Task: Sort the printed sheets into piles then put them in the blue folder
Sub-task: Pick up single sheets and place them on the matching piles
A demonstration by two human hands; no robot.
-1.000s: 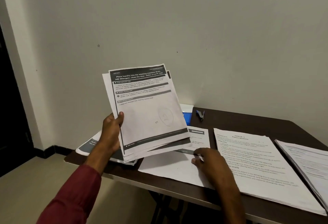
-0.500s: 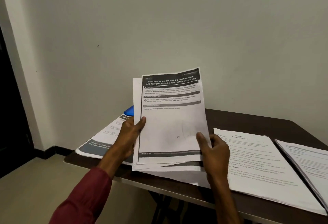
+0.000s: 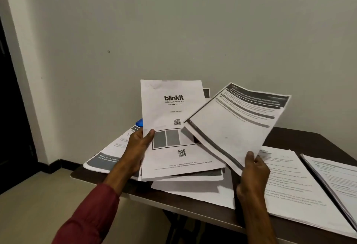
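- Pinches 1 loose sheet [image 3: 237, 125] by its low corner with the right hand [image 3: 253, 170]; grip pressed together on the paper, thumb on top.
- Holds the rest of the stack [image 3: 173, 112] up in the left hand [image 3: 139, 145]; grip pressed together on the left edge, thumb in front, "blinkit" page on top.
- Shows only a small corner of the blue folder [image 3: 139, 122], back on the table [image 3: 301, 137] behind the stack, near the left pile [image 3: 108, 156].
- Could drop the loose sheet: held by just 1 corner, floppy and tilted, easy to slip or bend.
- Could let the stack fan out and slide down: already a bit crooked at the bottom, and held from 1 side only.
- Could put the sheet on the wrong pile, with 4 spots close together: the left pile, the middle sheet [image 3: 193, 189], the text pile [image 3: 289, 182] and the far right pile [image 3: 336, 176].
- Could bump the middle sheet off the table with a wrist, lying right by the front edge.
- Differs from 0.5 s ago: back then, had the dark-topped sheet on top of the stack, with both hands on that stack; now has it pulled off to the right, with the "blinkit" page uncovered.
- Differs from 1 s ago too: back then, had the right hand down on the middle sheet; now has it up in the air.
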